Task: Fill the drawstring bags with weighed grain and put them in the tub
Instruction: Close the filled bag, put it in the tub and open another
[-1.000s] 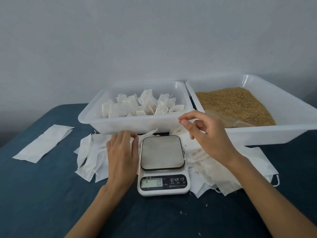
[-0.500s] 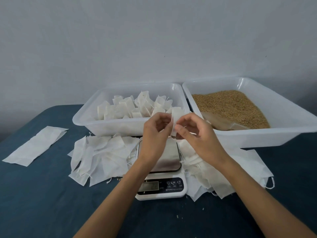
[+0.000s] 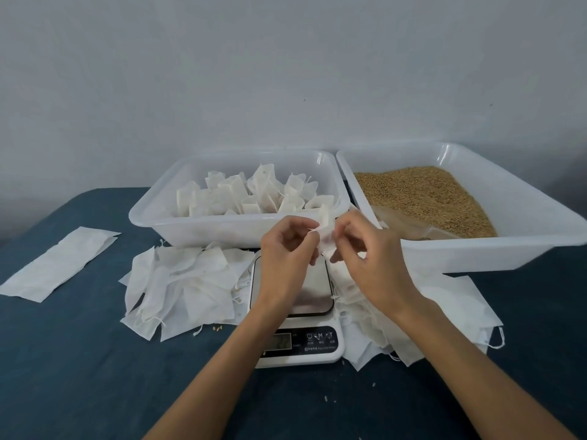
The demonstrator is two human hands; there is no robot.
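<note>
Head view | left hand (image 3: pixel 286 249) and right hand (image 3: pixel 365 252) raised over the scale (image 3: pixel 295 312), fingers curled, pinching one small bag (image 3: pixel 325 231) between them | tub (image 3: pixel 197 223) just beyond | scale writing unreadable

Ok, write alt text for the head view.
Both hands, left hand and right hand, pinch a small white fabric drawstring bag above a white digital kitchen scale. Behind stand a translucent plastic tub of filled bags and a tub of golden grain.
</note>
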